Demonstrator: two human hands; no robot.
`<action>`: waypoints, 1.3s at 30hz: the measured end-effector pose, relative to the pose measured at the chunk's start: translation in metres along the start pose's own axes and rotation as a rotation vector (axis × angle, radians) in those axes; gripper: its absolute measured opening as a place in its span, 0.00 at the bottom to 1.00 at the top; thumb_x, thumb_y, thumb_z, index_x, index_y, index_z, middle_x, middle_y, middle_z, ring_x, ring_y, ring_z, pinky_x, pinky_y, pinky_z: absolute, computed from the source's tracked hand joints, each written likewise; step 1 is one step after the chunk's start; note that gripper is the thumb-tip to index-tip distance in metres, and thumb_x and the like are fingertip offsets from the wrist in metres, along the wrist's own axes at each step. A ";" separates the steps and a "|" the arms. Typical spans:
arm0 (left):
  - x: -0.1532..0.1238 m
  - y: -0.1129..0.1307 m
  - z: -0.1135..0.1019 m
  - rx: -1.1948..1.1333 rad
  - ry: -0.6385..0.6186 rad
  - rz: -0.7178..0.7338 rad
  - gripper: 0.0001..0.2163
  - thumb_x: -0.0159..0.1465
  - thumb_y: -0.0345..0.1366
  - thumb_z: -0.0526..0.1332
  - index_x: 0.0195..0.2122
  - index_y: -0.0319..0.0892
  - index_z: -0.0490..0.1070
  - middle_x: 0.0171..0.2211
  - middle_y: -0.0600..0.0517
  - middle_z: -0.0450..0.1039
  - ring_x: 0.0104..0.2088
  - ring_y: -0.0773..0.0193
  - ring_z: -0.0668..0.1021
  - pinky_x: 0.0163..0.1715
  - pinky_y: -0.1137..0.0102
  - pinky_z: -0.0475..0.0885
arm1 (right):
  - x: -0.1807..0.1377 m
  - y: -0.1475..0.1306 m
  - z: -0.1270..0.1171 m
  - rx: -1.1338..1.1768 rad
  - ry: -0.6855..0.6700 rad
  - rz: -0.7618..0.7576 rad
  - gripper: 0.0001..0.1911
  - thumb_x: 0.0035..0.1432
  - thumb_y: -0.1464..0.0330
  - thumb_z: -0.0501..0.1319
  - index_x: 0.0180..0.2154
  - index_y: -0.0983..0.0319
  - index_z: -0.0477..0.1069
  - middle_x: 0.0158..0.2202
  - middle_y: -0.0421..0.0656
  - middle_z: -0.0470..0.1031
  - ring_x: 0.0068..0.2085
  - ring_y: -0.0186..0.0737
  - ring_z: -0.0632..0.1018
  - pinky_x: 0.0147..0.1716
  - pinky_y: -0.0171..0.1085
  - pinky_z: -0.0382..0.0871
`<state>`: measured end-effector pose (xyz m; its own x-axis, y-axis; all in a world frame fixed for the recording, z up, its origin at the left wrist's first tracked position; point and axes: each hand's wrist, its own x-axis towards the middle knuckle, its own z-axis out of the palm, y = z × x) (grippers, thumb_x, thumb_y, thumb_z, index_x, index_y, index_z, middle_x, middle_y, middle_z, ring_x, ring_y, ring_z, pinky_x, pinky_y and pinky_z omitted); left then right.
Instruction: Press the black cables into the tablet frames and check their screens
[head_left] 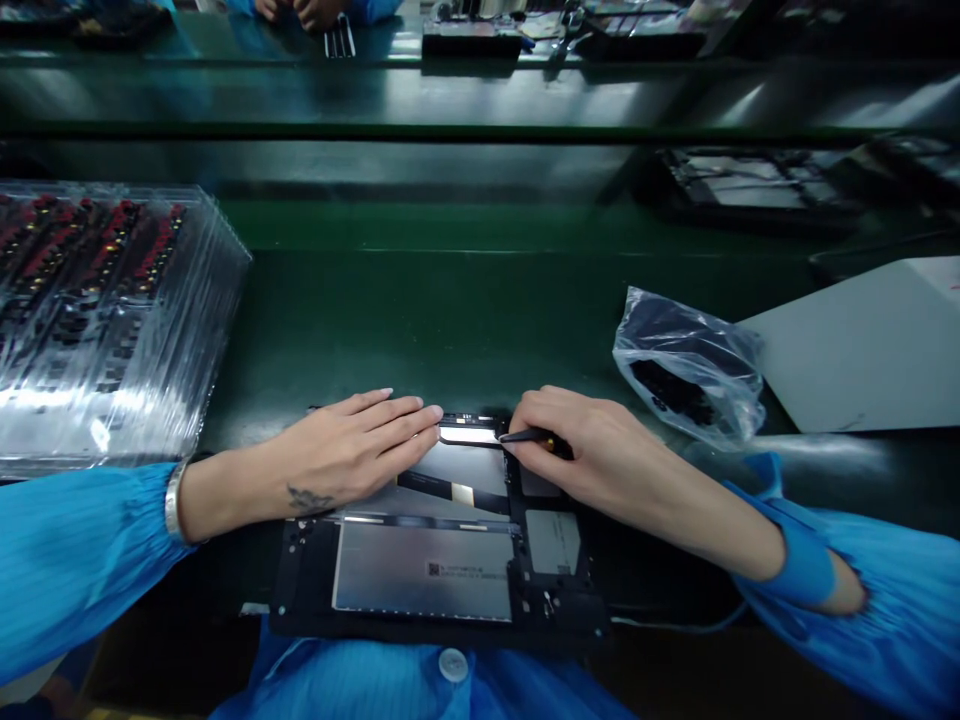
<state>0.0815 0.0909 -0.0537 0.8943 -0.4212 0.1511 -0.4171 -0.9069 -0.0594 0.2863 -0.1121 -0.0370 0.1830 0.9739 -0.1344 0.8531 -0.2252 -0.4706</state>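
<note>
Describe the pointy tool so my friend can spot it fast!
On the green table, find the dark device at the near edge. At its far side, the right hand pinches the pointy tool: slim and black with a yellow mark, unlike the bright white strip by its tip.

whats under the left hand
Part of the black frame runs under the left hand; a white strip and a silver panel show beside it. Whatever lies directly beneath the hand is covered.
</note>
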 end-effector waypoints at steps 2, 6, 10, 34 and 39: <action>0.001 0.001 -0.001 0.032 0.005 0.009 0.18 0.74 0.29 0.48 0.62 0.35 0.65 0.63 0.41 0.67 0.62 0.52 0.73 0.61 0.59 0.70 | 0.000 -0.001 0.000 0.006 0.001 -0.001 0.10 0.63 0.68 0.53 0.30 0.60 0.69 0.30 0.44 0.74 0.30 0.39 0.72 0.27 0.37 0.62; 0.001 0.002 -0.002 0.050 0.016 0.019 0.18 0.73 0.28 0.49 0.61 0.34 0.66 0.63 0.41 0.68 0.62 0.53 0.73 0.61 0.60 0.68 | 0.000 -0.002 0.000 -0.011 0.008 0.003 0.10 0.63 0.68 0.53 0.29 0.60 0.68 0.29 0.44 0.73 0.30 0.39 0.72 0.27 0.37 0.61; 0.001 0.002 -0.002 0.053 0.019 0.011 0.17 0.73 0.28 0.49 0.61 0.36 0.66 0.63 0.42 0.67 0.63 0.54 0.72 0.63 0.61 0.67 | 0.000 -0.001 0.002 -0.030 0.006 0.004 0.10 0.63 0.69 0.53 0.30 0.60 0.68 0.30 0.44 0.73 0.30 0.39 0.71 0.27 0.37 0.61; 0.013 0.009 -0.008 0.245 0.026 0.071 0.17 0.73 0.28 0.49 0.61 0.33 0.66 0.57 0.38 0.73 0.57 0.52 0.77 0.55 0.59 0.73 | 0.003 -0.004 0.000 -0.080 -0.026 0.004 0.10 0.63 0.71 0.54 0.29 0.60 0.66 0.29 0.42 0.71 0.31 0.38 0.70 0.26 0.36 0.55; 0.018 0.010 -0.010 0.265 0.026 0.087 0.17 0.72 0.27 0.51 0.61 0.31 0.64 0.55 0.38 0.74 0.55 0.50 0.77 0.53 0.58 0.73 | 0.002 -0.004 -0.001 -0.083 -0.019 -0.012 0.09 0.63 0.71 0.54 0.29 0.60 0.65 0.29 0.42 0.71 0.30 0.37 0.69 0.26 0.36 0.54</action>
<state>0.0920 0.0747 -0.0416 0.8510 -0.5005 0.1587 -0.4324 -0.8395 -0.3291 0.2838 -0.1092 -0.0346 0.1637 0.9757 -0.1459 0.8928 -0.2094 -0.3989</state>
